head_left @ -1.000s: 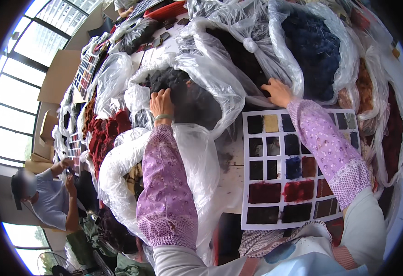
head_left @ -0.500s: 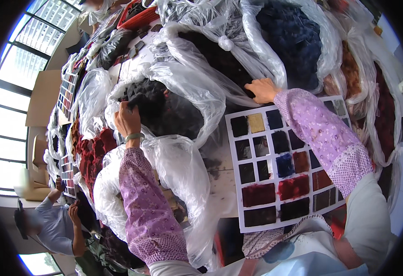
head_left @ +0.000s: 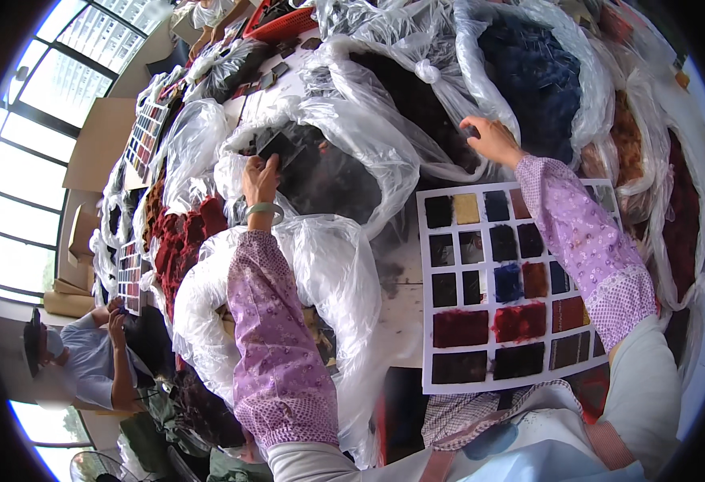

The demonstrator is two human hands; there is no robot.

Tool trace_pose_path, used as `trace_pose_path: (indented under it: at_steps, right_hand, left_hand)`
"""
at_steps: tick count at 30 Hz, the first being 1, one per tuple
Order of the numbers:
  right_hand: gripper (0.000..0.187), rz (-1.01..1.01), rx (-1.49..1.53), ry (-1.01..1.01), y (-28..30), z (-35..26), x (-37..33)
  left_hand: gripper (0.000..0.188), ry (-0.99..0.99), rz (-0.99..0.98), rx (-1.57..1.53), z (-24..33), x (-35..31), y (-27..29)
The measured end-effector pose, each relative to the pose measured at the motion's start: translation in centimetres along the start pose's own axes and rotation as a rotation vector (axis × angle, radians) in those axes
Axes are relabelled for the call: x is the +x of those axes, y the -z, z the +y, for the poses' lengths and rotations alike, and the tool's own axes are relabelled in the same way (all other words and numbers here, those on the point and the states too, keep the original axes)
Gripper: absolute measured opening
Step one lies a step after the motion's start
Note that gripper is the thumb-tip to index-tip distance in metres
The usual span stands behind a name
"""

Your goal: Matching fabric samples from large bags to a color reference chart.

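Observation:
My left hand (head_left: 261, 181) is closed on a dark, flat square swatch (head_left: 280, 149), held over the near left rim of a clear plastic bag of dark grey loose fibre (head_left: 328, 181). Farther right, my right hand (head_left: 493, 142) is raised at the mouth of another bag, with brown-black fibre (head_left: 405, 92) inside. Its thumb and fingers pinch together around something small and dark that I cannot make out. Below my right forearm lies a white sample board (head_left: 481, 273) with rows of coloured fibre patches, partly covered by the purple sleeve.
Bags of blue fibre (head_left: 529, 76) and rust-orange fibre (head_left: 630, 149) stand to the right. Red fibre (head_left: 188, 241) lies left of a bunched plastic bag (head_left: 200, 321). A red basket (head_left: 280, 26) sits at the far side. Another person (head_left: 95, 353) is at the left.
My right hand has lifted away from the brown-black fibre, fingers pinched. The dark square in my left hand now shows flat above the fibre. The whole view has shifted slightly.

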State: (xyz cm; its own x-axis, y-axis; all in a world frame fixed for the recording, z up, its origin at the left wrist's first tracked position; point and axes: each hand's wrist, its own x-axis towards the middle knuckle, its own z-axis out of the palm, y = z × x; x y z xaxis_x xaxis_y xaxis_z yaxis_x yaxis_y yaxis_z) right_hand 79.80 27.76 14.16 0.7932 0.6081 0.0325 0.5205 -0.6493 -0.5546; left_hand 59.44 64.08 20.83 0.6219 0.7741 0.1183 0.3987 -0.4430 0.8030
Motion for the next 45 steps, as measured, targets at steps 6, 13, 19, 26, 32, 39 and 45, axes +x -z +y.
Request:
trace_pose_path:
  at_steps: [6, 13, 19, 26, 32, 39, 45]
  right_hand:
    - [0.051, -0.234, -0.346, 0.156, -3.4, -1.4, -1.4]
    - [0.053, -0.178, -0.238, 0.088, -3.9, -0.5, -0.9]
    - [0.064, -0.096, -0.162, 0.041, -2.8, 0.8, -0.1]
    - [0.071, 0.117, -0.434, 0.168, -1.1, -3.2, -1.4]
    - [0.049, 0.284, 0.149, 0.530, -3.9, -14.9, -0.1]
    - [0.039, 0.116, 0.324, 0.252, -6.3, -17.7, 2.0]
    - [0.044, 0.029, 0.359, -0.105, -7.2, -16.0, 4.7]
  left_hand:
    - [0.035, -0.117, 0.077, 0.076, -3.0, -0.7, -1.3]
    - [0.028, -0.183, 0.186, 0.095, -2.5, -2.3, -2.7]
    - [0.024, -0.152, 0.157, 0.367, -2.3, -2.9, -2.5]
    - [0.030, -0.201, 0.077, 0.249, 0.2, -3.3, -2.3]
    - [0.038, -0.389, -0.163, 0.106, 3.6, -4.5, -2.6]
    - [0.065, -0.384, -0.346, 0.083, 5.9, -6.2, -3.0]
    - [0.061, -0.382, -0.111, 0.217, 6.8, -7.5, -1.6]
